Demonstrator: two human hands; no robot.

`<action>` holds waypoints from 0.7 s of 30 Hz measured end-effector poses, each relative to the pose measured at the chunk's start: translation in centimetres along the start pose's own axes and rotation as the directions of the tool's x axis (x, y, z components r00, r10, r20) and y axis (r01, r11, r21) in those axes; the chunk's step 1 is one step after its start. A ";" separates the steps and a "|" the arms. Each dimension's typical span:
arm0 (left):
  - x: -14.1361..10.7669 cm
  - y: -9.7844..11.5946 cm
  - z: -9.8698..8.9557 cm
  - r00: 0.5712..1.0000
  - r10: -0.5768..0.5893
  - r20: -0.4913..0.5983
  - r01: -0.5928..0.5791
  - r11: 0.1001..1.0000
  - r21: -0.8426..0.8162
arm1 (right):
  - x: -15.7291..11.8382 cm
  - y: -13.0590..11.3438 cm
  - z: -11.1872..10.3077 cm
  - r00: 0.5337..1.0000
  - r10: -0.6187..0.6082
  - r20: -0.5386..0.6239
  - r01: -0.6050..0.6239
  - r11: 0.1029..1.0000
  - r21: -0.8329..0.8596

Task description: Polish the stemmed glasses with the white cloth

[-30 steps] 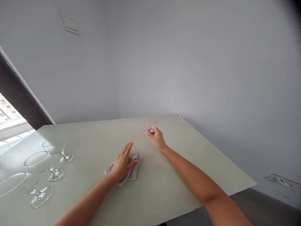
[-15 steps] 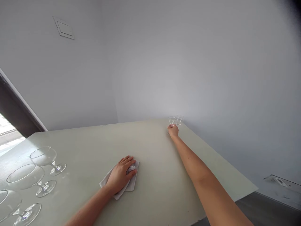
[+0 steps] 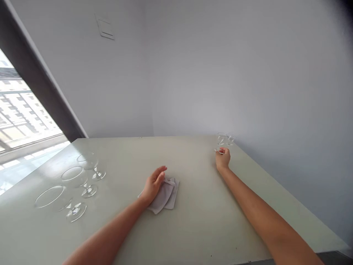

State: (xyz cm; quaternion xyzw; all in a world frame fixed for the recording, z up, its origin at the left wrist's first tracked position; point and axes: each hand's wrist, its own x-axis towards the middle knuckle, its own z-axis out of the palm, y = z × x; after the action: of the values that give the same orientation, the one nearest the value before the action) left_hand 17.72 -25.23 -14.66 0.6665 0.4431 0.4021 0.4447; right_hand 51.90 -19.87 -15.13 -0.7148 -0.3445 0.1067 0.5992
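Note:
My left hand [image 3: 153, 187] is tipped on its side along the left part of a folded pale cloth [image 3: 167, 197], fingers stretched out and thumb raised. The cloth lies on the table. At the far right, my right hand [image 3: 223, 159] is just behind a small clear glass [image 3: 216, 150], with its fingers slightly curled and apart; the glass is partly hidden by the hand. Beyond it stand two more small stemmed glasses, one [image 3: 222, 139] near the other [image 3: 231, 139]. On the left stand three large stemmed glasses: the nearest [image 3: 75, 212], the middle [image 3: 89, 190] and the farthest [image 3: 98, 174].
The pale table [image 3: 190, 232] meets the grey wall [image 3: 206, 66] at its far edge and along its right side. A light switch [image 3: 105, 28] is on the wall. Bright window glass [image 3: 22, 106] stands at the left beyond a dark frame [image 3: 38, 73].
The view has swung left. My left hand has rolled up off the cloth, which it was pressing flat. My right hand has drawn back slightly from the small glass, its fingers loosened.

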 end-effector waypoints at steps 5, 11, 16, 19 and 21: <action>1.5 0.0 -1.8 0.934 -0.210 -0.289 0.053 0.881 -0.471 | -10.7 -5.4 -0.7 0.779 -0.386 0.494 0.384 0.917 0.112; 2.0 0.0 -3.7 0.763 -0.321 -0.560 0.062 0.900 -0.432 | -22.7 -10.5 -0.3 -0.046 -0.632 0.774 0.650 0.570 0.504; 1.7 0.1 -5.0 0.610 -0.361 -0.705 0.099 0.918 -0.385 | -24.2 -8.0 3.0 0.085 -0.605 0.792 0.849 0.460 0.260; 1.0 0.2 -6.6 0.526 -0.377 -0.762 0.128 0.921 -0.368 | -23.3 -6.9 3.7 0.130 -0.604 0.786 0.868 0.452 0.203; 0.5 0.0 -7.8 0.467 -0.396 -0.791 0.158 0.917 -0.366 | -22.5 -6.8 3.5 0.133 -0.601 0.788 0.860 0.465 0.209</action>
State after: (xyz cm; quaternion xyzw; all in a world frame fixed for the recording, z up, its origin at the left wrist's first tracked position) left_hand 10.59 -22.92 -12.41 0.2415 0.6533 0.6486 0.3068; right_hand 30.75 -30.81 -15.55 -0.4001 -0.8839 0.0409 0.2387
